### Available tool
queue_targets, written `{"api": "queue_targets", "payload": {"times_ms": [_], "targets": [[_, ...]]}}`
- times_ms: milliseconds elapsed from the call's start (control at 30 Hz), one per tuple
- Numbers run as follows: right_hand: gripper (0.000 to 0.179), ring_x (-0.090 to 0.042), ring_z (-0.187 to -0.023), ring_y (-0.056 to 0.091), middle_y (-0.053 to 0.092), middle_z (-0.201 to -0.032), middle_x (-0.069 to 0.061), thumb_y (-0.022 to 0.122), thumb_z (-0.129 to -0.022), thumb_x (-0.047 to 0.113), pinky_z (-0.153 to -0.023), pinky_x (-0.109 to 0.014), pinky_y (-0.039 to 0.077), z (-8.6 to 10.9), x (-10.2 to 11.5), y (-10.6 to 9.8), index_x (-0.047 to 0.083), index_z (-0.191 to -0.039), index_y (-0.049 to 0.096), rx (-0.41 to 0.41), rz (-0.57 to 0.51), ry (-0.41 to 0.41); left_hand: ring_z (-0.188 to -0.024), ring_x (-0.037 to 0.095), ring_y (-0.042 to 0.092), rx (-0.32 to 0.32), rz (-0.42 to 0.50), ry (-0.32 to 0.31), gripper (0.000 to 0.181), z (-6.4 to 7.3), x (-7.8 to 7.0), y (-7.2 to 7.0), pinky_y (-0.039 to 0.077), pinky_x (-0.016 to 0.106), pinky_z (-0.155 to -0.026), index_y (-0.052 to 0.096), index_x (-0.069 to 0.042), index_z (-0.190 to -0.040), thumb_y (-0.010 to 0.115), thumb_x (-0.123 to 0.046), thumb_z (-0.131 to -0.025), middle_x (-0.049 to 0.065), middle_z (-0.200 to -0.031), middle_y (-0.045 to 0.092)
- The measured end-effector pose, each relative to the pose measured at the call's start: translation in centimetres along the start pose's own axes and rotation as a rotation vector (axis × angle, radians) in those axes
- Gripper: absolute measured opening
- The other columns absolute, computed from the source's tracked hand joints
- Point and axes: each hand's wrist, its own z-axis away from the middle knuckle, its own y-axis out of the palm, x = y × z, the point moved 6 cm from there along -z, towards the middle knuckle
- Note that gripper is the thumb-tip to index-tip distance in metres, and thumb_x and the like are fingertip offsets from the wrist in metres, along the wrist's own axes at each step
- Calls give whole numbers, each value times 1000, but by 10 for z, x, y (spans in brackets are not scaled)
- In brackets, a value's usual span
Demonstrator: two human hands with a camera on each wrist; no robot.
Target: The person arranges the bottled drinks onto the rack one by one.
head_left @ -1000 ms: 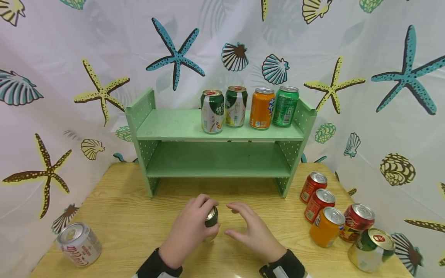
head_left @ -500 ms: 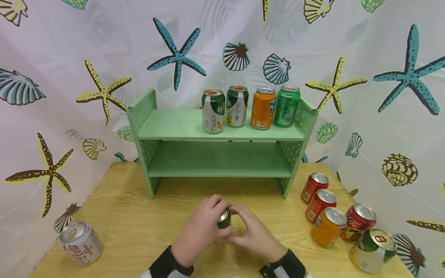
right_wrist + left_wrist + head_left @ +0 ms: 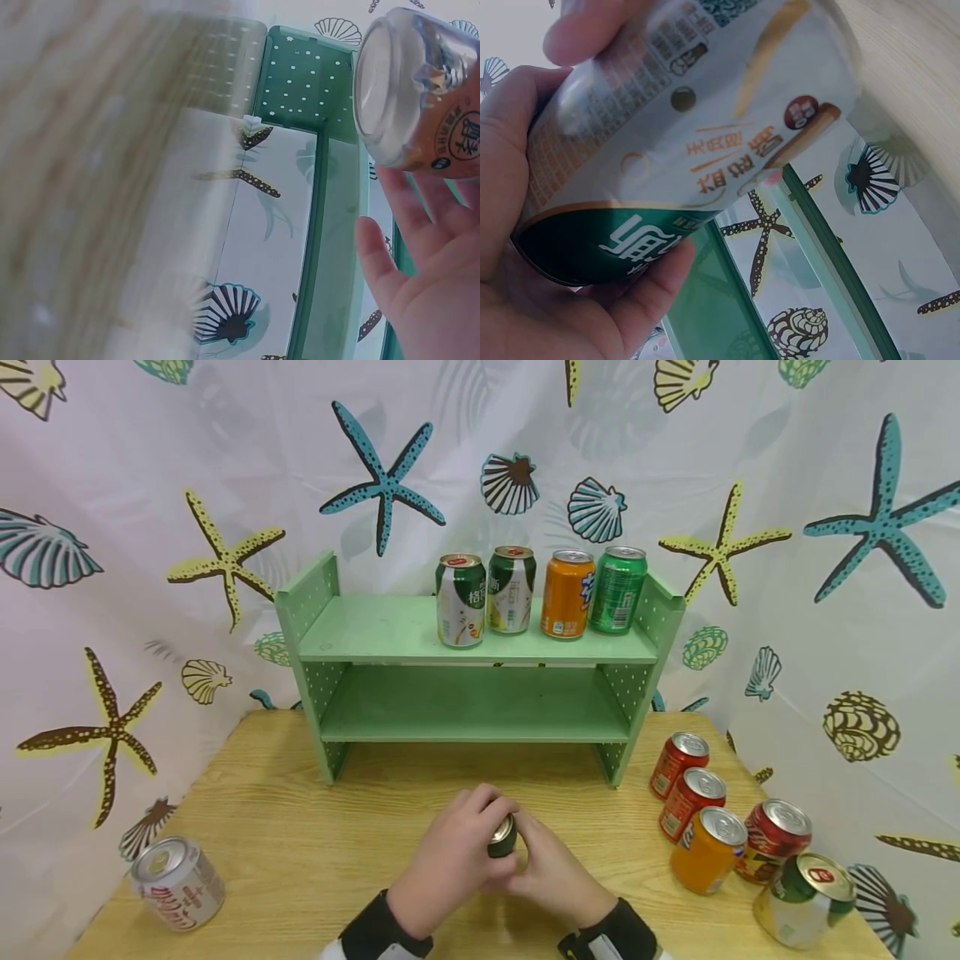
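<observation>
A green-and-white drink can (image 3: 502, 842), gold-topped, stands upright between the two hands over the front middle of the table. My left hand (image 3: 452, 864) grips it from the left, thumb in front; the left wrist view shows its white printed side and green top end. From the right, my right hand (image 3: 555, 870) meets it, fingertips at its far side and thumb in front, partly behind the left thumb. In the right wrist view the fingers (image 3: 409, 199) reach behind the lower part of the can (image 3: 420, 97). Both hands cover most of its body.
Behind the hands stands a green two-tier shelf (image 3: 472, 737), with two green-and-white cans (image 3: 461, 602), an orange can (image 3: 567, 596) and a green can (image 3: 618, 591) on top. Several cans, including an orange one (image 3: 707, 852), stand at right; a silver-white can (image 3: 177, 883) stands at left.
My left hand has moved right with the drink can. The right hand, apart from the can at first, has come up against it from the right.
</observation>
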Motion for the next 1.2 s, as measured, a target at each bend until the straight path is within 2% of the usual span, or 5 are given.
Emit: {"api": "queue_targets", "payload": {"times_ms": [300, 600, 833, 967, 1200], "targets": [[76, -16, -124, 61, 61, -140, 3, 86, -84, 37, -104, -34, 52, 1, -1, 0, 23, -148, 48, -4, -46, -19, -92, 16, 58, 28, 25, 8, 42, -2, -2, 3, 56, 27, -80, 70, -17, -114, 87, -24, -77, -3, -110, 62], [78, -17, -122, 62, 62, -139, -2, 88, -82, 29, -104, -34, 53, 2, 1, 0, 16, -147, 47, -19, -57, -45, -100, 18, 61, 90, 50, 7, 45, -2, -1, 6, 57, 30, -86, 67, -17, -121, 86, -29, -83, -2, -117, 62], [78, -18, -125, 62, 61, -140, 1, 88, -82, 30, -105, -36, 52, 1, 5, -1, 21, -147, 47, -18, -66, -60, -113, 18, 63, 128, 75, -18, 60, 0, 4, 6, 58, 33, -93, 60, -12, -134, 85, -37, -85, 2, -127, 63], [72, -18, -127, 60, 62, -139, 3, 88, -83, 34, -108, -38, 50, 0, 5, -1, 22, -144, 50, -28, -57, -68, -116, 18, 64, 105, 105, -60, 72, 4, 8, 2, 57, 37, -96, 54, -8, -141, 85, -39, -85, 6, -130, 64], [70, -15, -124, 62, 65, -136, 4, 89, -83, 32, -105, -41, 53, 0, 6, -3, 20, -141, 53, -102, 5, -135, -124, 25, 64, 49, 85, -70, 77, 14, 15, -5, 54, 42, -103, 50, -1, -144, 84, -39, -86, 13, -137, 62]]}}
